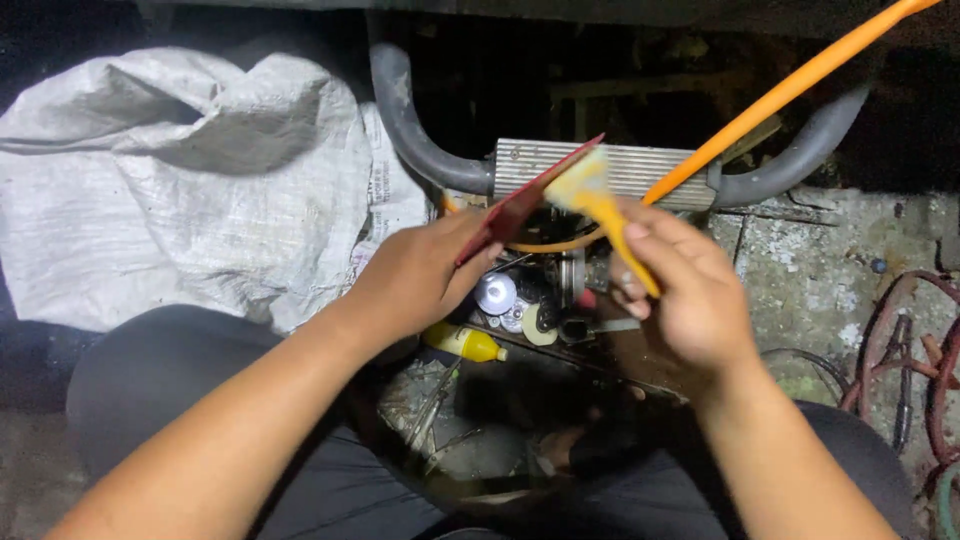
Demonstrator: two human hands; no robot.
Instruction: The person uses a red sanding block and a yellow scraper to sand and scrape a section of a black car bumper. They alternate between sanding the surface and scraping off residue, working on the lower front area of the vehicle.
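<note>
My left hand (415, 275) grips a flat dark-red card-like piece (530, 198) by its lower edge, tilted up to the right. My right hand (685, 285) holds a small brush with a yellow handle (625, 240); its pale bristles (578, 182) rest against the red piece's upper end. Both hands hover above a cluttered tray of small parts (540, 310) between my knees.
A ribbed metal box (640, 170) with grey hoses (405, 120) on both sides lies ahead. An orange hose (790, 88) runs up to the right. A white woven sack (180, 180) lies left. A yellow bottle (465, 343) lies below. Reddish cables (905, 350) coil at right.
</note>
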